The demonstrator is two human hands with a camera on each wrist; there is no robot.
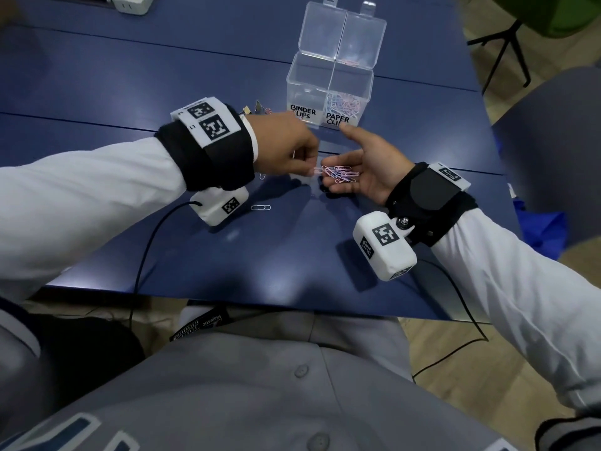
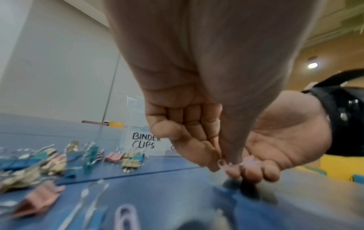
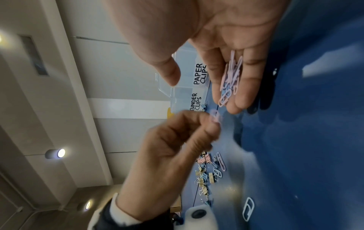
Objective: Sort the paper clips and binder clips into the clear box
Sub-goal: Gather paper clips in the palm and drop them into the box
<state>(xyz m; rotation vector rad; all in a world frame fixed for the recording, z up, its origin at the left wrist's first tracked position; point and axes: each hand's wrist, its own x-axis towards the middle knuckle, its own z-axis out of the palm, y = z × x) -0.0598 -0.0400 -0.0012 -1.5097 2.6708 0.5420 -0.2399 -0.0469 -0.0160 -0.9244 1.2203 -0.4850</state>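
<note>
Dropping that pink paper clip (image 1: 316, 171) into your cupped right hand (image 1: 364, 172) is the step in hand, I reckon, so bring it right over the palm before you let go; released at the fingertips, it could slide off onto the blue table (image 1: 130, 76). Your left hand (image 1: 286, 148) is knuckles-up, thumb and forefinger pinching the clip's end, other fingers curled in. The right hand is palm-up just off the table, fingers relaxed and nearly straight, thumb pointing far, cradling a small pile of pastel paper clips (image 1: 340, 175). The clear box (image 1: 330, 89) sits just beyond your hands, lid open, with clips already in the right PAPER CLIPS side. The binder clips (image 2: 65, 157) are still heaped on the table to the left, and a loose white paper clip (image 1: 260, 208) lies near you.
</note>
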